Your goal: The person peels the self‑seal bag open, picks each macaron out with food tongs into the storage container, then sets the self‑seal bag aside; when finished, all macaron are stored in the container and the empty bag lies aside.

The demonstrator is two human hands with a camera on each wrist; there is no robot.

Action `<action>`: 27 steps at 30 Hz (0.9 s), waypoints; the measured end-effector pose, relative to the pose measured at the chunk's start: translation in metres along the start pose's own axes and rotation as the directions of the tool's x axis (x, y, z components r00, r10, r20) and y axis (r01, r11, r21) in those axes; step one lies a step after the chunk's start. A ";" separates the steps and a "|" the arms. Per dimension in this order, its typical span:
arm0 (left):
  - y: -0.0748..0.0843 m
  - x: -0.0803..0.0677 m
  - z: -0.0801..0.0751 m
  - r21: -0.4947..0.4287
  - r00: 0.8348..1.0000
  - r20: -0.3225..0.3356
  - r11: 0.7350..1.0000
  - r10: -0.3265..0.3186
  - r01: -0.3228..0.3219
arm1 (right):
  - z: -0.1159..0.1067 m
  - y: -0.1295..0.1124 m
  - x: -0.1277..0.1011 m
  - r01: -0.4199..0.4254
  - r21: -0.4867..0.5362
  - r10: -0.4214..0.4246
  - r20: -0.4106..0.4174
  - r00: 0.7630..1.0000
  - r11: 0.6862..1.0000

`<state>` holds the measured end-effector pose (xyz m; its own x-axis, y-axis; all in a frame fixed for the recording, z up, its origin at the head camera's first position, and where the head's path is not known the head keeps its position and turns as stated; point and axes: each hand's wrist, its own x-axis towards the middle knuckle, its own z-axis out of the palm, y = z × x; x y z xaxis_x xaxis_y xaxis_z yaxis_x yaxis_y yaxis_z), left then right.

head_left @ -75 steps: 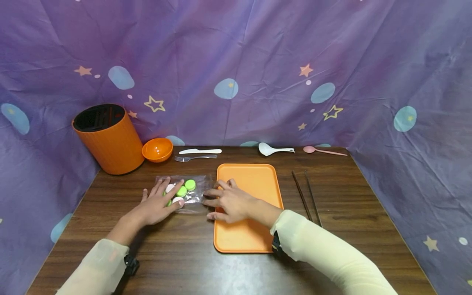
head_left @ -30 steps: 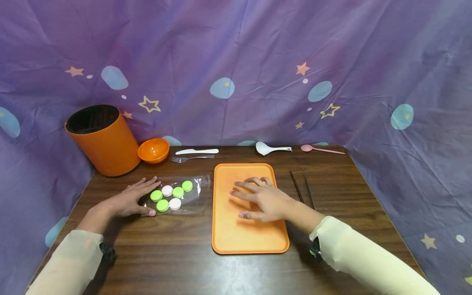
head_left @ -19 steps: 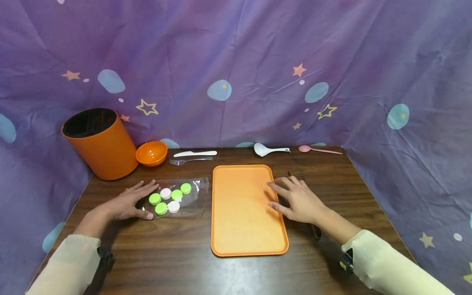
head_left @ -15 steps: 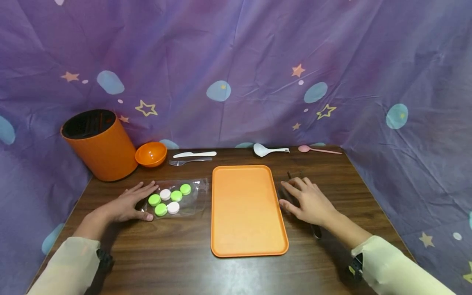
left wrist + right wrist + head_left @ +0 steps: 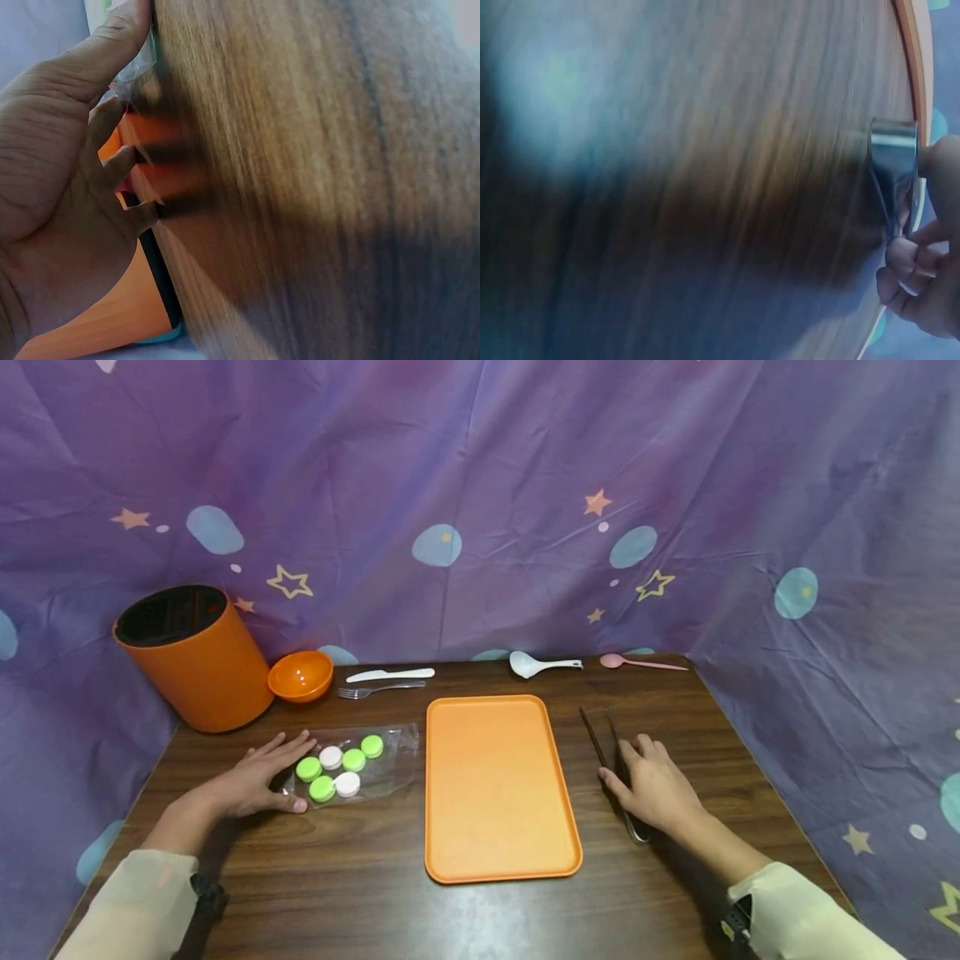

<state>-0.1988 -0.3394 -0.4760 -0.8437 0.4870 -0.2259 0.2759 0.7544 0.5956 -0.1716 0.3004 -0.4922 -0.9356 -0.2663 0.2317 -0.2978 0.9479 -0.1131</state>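
The person wears a top with long sleeves. The left sleeve (image 5: 138, 906) is a very pale yellow, almost cream, and it looks thin and soft. The right sleeve (image 5: 813, 914) is the same pale yellow. Both sleeves stop at the wrists. At the end of the left sleeve there is a small black band (image 5: 206, 893) around the wrist. At the end of the right sleeve there is a black band (image 5: 737, 917) too, with a little yellow mark on it. The left hand (image 5: 251, 781) is bare, with no glove and no ring. The right hand (image 5: 658, 785) is bare too. The nails are short and plain
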 end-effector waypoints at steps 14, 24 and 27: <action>-0.019 0.006 0.005 -0.012 0.999 -0.004 0.999 -0.048 0.048 | -0.001 -0.002 0.008 -0.067 0.128 0.071 -0.026 0.997 0.989; -0.023 0.007 0.007 -0.012 0.999 -0.009 0.999 -0.039 0.039 | -0.011 -0.027 0.027 0.167 0.161 -0.149 -0.118 0.982 0.973; -0.023 0.006 0.006 -0.036 1.000 0.002 0.999 -0.022 0.023 | -0.014 -0.042 0.037 0.255 0.146 -0.242 -0.099 0.965 0.956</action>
<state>-0.2070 -0.3510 -0.4959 -0.8489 0.4706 -0.2405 0.2403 0.7490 0.6174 -0.1911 0.2531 -0.4654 -0.8121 -0.4695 0.3464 -0.5509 0.8125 -0.1904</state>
